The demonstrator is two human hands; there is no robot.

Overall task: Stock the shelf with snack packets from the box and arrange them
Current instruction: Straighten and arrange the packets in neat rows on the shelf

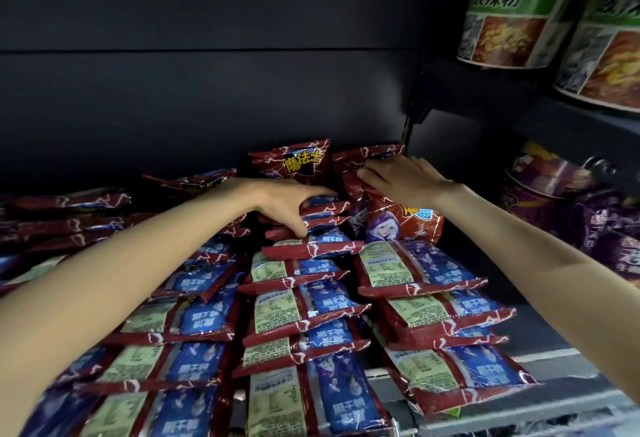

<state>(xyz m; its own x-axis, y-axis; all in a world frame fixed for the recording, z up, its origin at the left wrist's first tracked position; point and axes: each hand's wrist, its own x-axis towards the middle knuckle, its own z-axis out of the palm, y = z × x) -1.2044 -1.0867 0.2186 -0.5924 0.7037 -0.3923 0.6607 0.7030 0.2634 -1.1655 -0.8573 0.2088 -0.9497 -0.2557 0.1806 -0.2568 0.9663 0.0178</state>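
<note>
Nearest the camera, along the bottom of the frame, rows of red and blue snack packets point(304, 312) lie overlapped like shingles on the shelf point(554, 388), label side up, each one leaning on the next; this likely keeps the rows dense and stops them sliding forward. Two bare forearms reach over them from the lower corners toward the middle of the frame. The left hand point(284, 204) sits just left of centre, palm down, fingers and thumb curled around the top few packets of the middle row, clamped on them as if to square them or push them back. The right hand point(405, 180), right of centre, presses flat-fingered on an upright packet point(367, 163) at the rear of the right row; its fingers are closed against the wrapper, seemingly holding it upright against the dark back panel point(207, 90). Beside it another standing packet point(298, 163) shows its yellow-lettered front, so the back of the rows appears to be faced outward on purpose. At the far left more packets lie flatter and looser. No box is visible. In the upper right, green noodle tubs point(512, 11) stand on a higher shelf, and purple tubs point(554, 187) fill the neighbouring bay at the right edge.
</note>
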